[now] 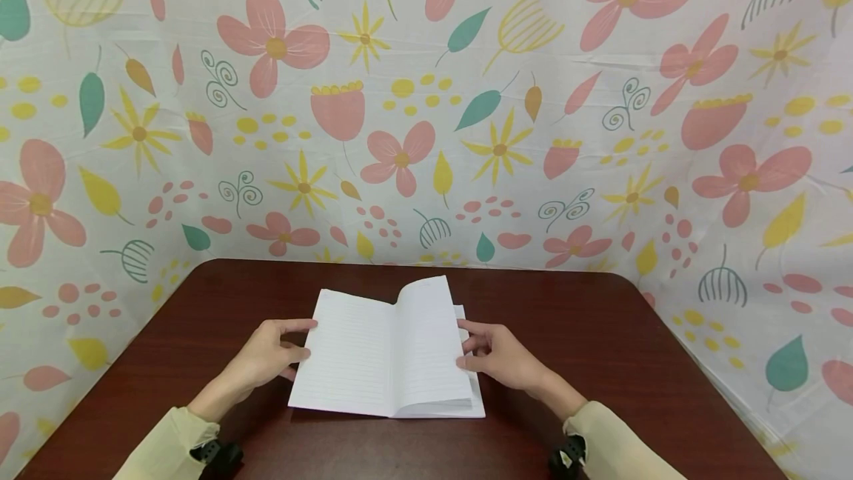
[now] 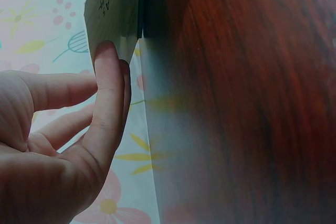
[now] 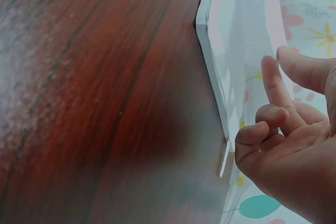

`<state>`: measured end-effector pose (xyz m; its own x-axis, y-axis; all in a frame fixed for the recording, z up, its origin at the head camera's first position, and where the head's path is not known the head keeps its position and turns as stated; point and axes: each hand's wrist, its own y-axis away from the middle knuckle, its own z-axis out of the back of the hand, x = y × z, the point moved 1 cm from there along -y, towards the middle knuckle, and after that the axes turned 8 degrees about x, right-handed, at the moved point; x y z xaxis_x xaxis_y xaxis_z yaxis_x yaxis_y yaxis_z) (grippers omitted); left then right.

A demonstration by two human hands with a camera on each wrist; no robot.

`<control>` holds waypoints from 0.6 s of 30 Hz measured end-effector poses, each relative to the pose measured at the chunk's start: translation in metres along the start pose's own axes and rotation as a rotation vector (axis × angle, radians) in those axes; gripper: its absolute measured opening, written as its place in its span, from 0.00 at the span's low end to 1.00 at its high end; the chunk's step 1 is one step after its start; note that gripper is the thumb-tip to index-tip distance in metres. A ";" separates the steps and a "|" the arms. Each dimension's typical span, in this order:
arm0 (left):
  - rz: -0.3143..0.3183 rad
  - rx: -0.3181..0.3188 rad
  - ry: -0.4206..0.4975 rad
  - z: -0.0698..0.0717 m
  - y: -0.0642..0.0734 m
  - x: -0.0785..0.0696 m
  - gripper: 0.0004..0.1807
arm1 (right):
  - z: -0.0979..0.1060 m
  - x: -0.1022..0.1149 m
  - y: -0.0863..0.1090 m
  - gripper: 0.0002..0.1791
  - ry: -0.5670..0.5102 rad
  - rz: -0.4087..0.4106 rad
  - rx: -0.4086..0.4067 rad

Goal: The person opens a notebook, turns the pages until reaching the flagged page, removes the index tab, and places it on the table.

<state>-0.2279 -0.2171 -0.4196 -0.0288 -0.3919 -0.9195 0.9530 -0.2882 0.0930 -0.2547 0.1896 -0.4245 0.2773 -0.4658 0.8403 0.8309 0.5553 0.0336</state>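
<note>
An open notebook (image 1: 353,354) with ruled white pages lies at the middle of the table, its left side lifted off the wood. My left hand (image 1: 272,350) holds that side by the edge, thumb on the page and fingers beneath; the left wrist view shows the cover's underside (image 2: 113,11) with dark lettering. On the other side, my right hand (image 1: 496,354) pinches the outer edge of a raised, curving page (image 1: 429,347) between thumb and index finger, the other fingers curled. Below that page, the rest of the page stack (image 3: 214,72) rests on the table.
The dark reddish-brown table (image 1: 566,332) has rounded far corners. A white cloth (image 1: 426,132) printed with pink, yellow and teal flowers and leaves hangs behind and along both sides. Black straps with small devices (image 1: 220,456) sit at both wrists, beside pale sleeves.
</note>
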 end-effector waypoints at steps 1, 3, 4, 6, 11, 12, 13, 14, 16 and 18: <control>0.002 0.000 0.000 0.000 0.000 0.000 0.27 | 0.000 0.001 0.000 0.38 -0.009 0.001 0.001; 0.007 -0.001 -0.001 0.000 0.000 0.001 0.27 | -0.001 0.002 0.000 0.39 -0.023 0.005 0.003; 0.008 -0.002 -0.001 0.000 0.000 0.001 0.27 | -0.001 0.002 0.000 0.38 -0.029 0.010 0.004; 0.010 -0.002 0.001 0.000 -0.001 0.002 0.27 | -0.002 0.003 -0.001 0.38 -0.041 0.017 0.004; 0.004 -0.002 0.003 0.000 -0.001 0.003 0.27 | -0.004 0.008 -0.004 0.38 -0.063 0.038 0.000; 0.004 -0.003 0.004 0.000 -0.001 0.003 0.27 | -0.005 0.010 -0.005 0.39 -0.066 0.042 0.001; 0.003 -0.003 0.003 0.000 -0.001 0.003 0.27 | -0.005 0.011 -0.006 0.39 -0.062 0.046 0.000; 0.004 -0.003 0.004 0.000 -0.002 0.003 0.27 | -0.006 0.012 -0.007 0.38 -0.061 0.050 -0.001; 0.005 -0.005 0.002 0.000 -0.002 0.002 0.27 | -0.008 0.014 -0.009 0.38 -0.058 0.059 -0.001; 0.005 -0.008 0.000 0.000 -0.002 0.002 0.27 | -0.010 0.016 -0.011 0.38 -0.055 0.065 -0.003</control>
<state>-0.2294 -0.2171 -0.4218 -0.0239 -0.3937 -0.9189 0.9555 -0.2794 0.0949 -0.2545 0.1694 -0.4165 0.3037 -0.3908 0.8689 0.8134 0.5812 -0.0229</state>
